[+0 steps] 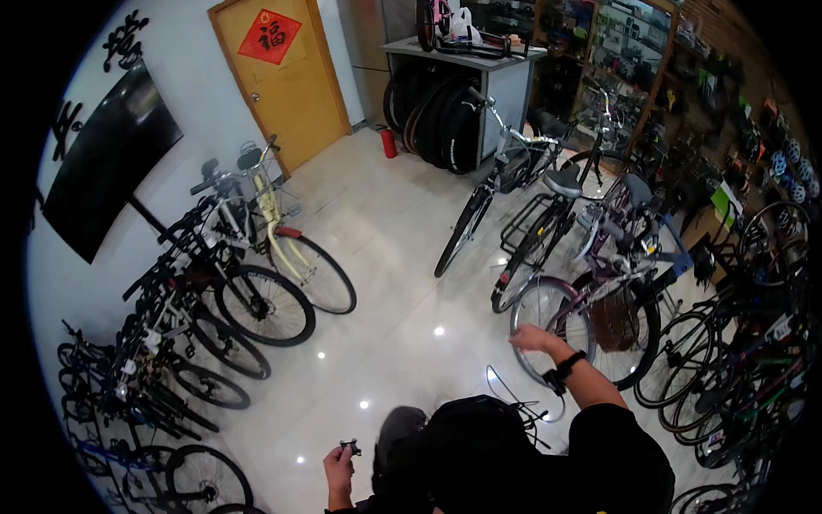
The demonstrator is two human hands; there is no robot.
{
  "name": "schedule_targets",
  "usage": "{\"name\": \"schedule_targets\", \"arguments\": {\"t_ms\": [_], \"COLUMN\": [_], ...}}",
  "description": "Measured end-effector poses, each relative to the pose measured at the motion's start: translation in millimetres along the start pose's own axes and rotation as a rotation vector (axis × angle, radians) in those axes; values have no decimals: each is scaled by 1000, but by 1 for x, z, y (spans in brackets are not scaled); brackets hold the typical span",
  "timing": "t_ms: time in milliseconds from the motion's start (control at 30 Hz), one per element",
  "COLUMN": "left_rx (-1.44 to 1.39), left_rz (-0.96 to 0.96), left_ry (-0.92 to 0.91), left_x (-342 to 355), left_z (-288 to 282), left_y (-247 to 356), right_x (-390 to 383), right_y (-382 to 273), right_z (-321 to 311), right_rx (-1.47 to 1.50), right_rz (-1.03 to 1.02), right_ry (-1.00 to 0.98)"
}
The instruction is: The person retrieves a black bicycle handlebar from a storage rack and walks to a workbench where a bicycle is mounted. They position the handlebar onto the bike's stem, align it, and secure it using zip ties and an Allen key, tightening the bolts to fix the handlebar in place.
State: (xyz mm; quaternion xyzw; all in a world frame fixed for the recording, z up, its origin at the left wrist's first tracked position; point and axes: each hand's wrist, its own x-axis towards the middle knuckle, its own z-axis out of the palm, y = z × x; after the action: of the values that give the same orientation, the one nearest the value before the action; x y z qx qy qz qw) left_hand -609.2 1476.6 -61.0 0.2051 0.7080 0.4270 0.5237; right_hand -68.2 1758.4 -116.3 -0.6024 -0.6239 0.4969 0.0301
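Note:
My left hand is low at the bottom edge, fingers closed around a small dark metal part held up near my body. My right hand reaches out to the right, with a dark watch on the wrist. It rests on the top of the front wheel of a purple bicycle with a basket. Whether its fingers grip the tyre I cannot tell. Thin cables hang just below that arm. My dark-clothed body fills the lower middle.
A row of parked bicycles lines the left wall. More bicycles crowd the right side. A grey counter with stacked tyres stands at the back beside a wooden door. A red extinguisher sits on the glossy tiled floor.

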Motion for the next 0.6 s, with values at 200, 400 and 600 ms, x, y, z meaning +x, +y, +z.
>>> {"name": "schedule_targets", "arguments": {"t_ms": [200,400,600], "left_rx": [1,191,303], "left_rz": [-25,84,267], "left_ry": [-34,-170,-253], "left_x": [165,387,551], "left_z": [43,98,160], "left_y": [100,229,382], "right_x": [145,272,338], "right_y": [-180,-281,-360], "right_z": [-143,-296,-416], "right_rx": [36,112,32], "right_rz": [-69,-233,63], "right_ry": [-2,239,510]}}
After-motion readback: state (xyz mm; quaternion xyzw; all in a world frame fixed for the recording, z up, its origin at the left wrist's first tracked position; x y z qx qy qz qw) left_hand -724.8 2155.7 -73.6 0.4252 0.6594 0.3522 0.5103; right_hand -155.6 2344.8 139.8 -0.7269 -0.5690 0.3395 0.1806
